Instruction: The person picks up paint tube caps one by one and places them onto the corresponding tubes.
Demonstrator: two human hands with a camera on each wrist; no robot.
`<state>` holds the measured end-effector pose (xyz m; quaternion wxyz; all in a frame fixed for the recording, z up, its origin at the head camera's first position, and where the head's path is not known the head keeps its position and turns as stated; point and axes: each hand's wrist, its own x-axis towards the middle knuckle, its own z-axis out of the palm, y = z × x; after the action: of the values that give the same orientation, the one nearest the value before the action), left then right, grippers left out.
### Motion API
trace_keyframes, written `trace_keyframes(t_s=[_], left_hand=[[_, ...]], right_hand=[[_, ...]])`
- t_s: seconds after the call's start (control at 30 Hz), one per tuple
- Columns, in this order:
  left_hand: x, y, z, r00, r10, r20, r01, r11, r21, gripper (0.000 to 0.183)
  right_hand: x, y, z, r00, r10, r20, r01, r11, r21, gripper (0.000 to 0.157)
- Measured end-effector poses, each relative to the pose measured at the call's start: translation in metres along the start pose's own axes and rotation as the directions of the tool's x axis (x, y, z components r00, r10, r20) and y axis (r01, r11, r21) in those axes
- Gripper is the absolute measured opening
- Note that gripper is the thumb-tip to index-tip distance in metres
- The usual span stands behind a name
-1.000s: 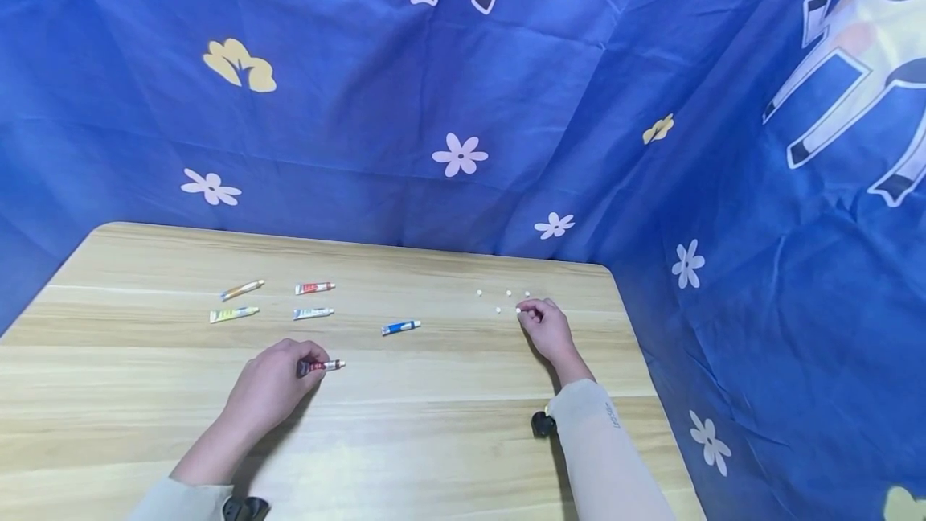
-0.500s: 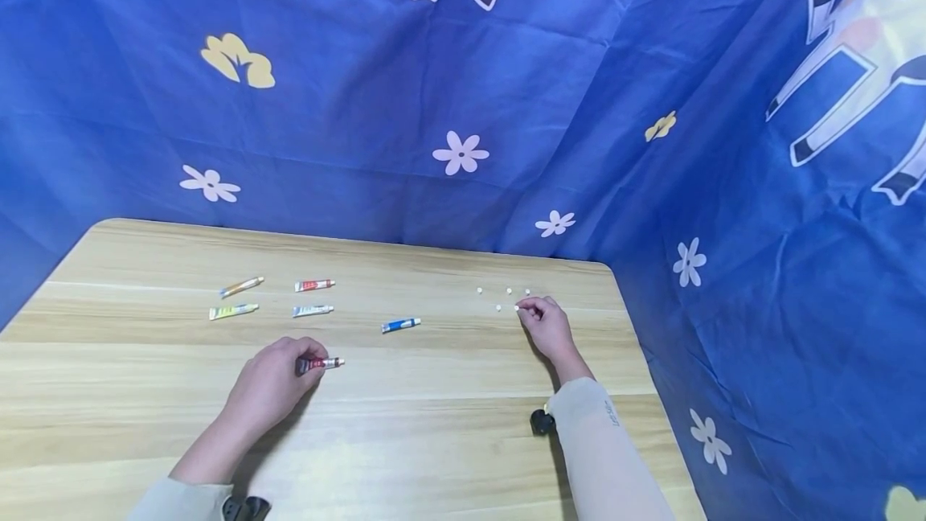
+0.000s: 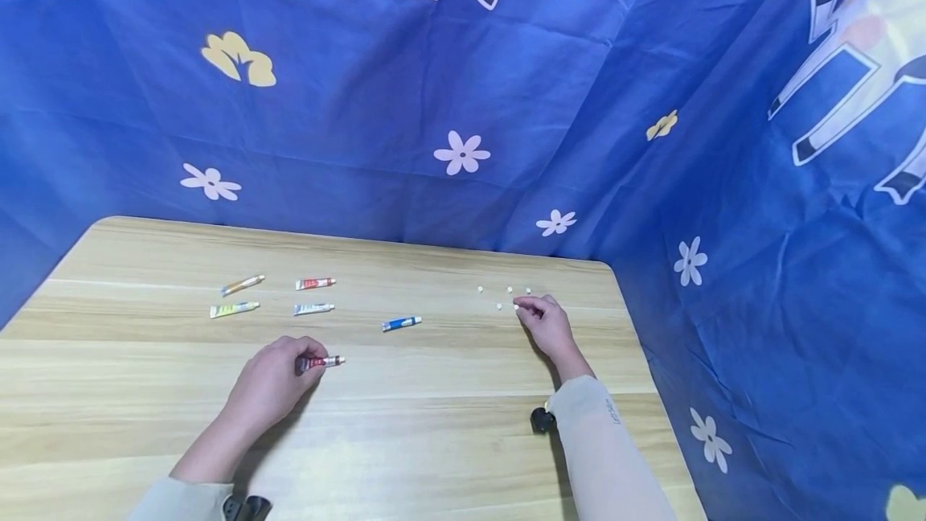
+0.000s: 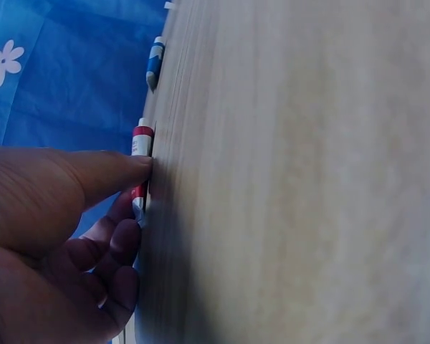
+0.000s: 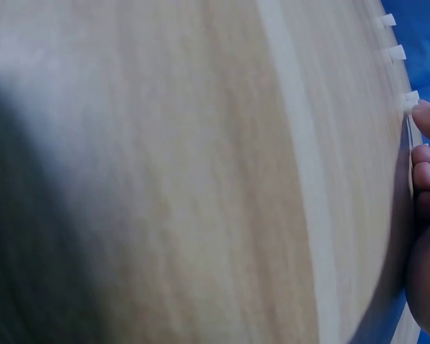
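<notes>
My left hand (image 3: 271, 384) pinches a small dark-red paint tube (image 3: 333, 361) between thumb and fingers, low over the table, its pale tip pointing right. In the left wrist view, the thumb lies across this red-and-white tube (image 4: 141, 137). At the table's right, my right hand (image 3: 548, 326) has thumb and index finger at a small white cap (image 3: 516, 308). The right wrist view shows the thumb against the cap (image 5: 410, 102), with other fingers curled; the far side is hidden. Several more white caps (image 3: 499, 307) lie around it.
A blue paint tube (image 3: 401, 323) lies between the hands. Further left are a red tube (image 3: 315, 284), a white tube (image 3: 313, 309), a gold tube (image 3: 243, 285) and a yellow tube (image 3: 235, 309). A blue patterned curtain (image 3: 376, 103) hangs behind the wooden table (image 3: 434, 441).
The white cap at my right fingertips has shifted very slightly left, and the index finger sits a little higher. The left hand keeps its place with the tube.
</notes>
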<state>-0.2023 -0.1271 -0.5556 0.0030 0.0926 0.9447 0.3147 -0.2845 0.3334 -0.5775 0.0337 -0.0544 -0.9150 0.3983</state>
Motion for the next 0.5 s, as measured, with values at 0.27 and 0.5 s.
trace_keyframes(t_s=[0.27, 0.5], left_hand=[[0.0009, 0.002, -0.0006, 1.0, -0.01, 0.007, 0.01, 1.0, -0.009, 0.013], [0.0001, -0.0003, 0.0001, 1.0, -0.002, 0.003, 0.002, 1.0, -0.007, 0.015]], right_hand=[[-0.002, -0.0023, -0.0005, 1.0, -0.006, -0.007, 0.006, 1.0, -0.023, 0.017], [-0.0001, -0.001, 0.0014, 1.0, -0.002, -0.005, 0.002, 0.999, -0.035, 0.016]])
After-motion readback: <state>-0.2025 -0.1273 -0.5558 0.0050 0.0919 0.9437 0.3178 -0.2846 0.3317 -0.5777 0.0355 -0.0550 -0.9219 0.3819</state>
